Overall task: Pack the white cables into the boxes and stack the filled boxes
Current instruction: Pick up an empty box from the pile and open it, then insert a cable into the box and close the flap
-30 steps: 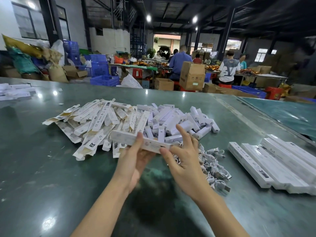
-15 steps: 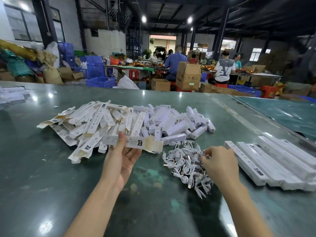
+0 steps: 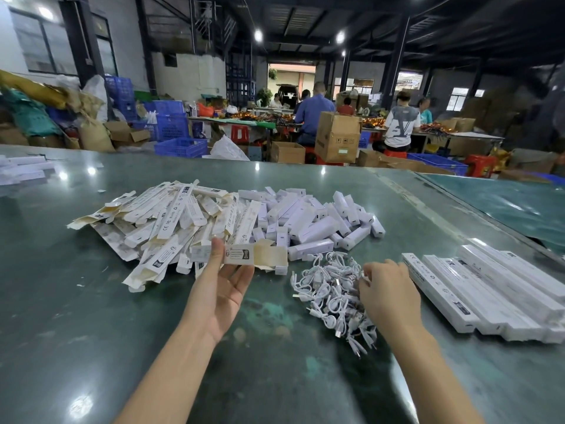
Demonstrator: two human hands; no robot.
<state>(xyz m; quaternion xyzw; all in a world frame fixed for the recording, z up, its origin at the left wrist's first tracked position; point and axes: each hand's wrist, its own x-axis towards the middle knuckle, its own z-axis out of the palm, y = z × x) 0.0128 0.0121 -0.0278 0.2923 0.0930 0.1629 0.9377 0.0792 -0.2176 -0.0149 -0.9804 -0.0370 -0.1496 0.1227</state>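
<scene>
On the green worktop (image 3: 76, 301), mid-surface, the left hand (image 3: 220, 289) pinches a box (image 3: 244, 255) between thumb and fingers, its open end pointing right. The right hand (image 3: 388, 289) rests curled on the cables (image 3: 330, 286), just right of the box; whether it grips one I cannot tell.

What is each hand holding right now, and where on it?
The left hand holds an open box near its middle, thumb on top. The right hand reaches into the cable pile; whether it grips a cable cannot be told.
</scene>
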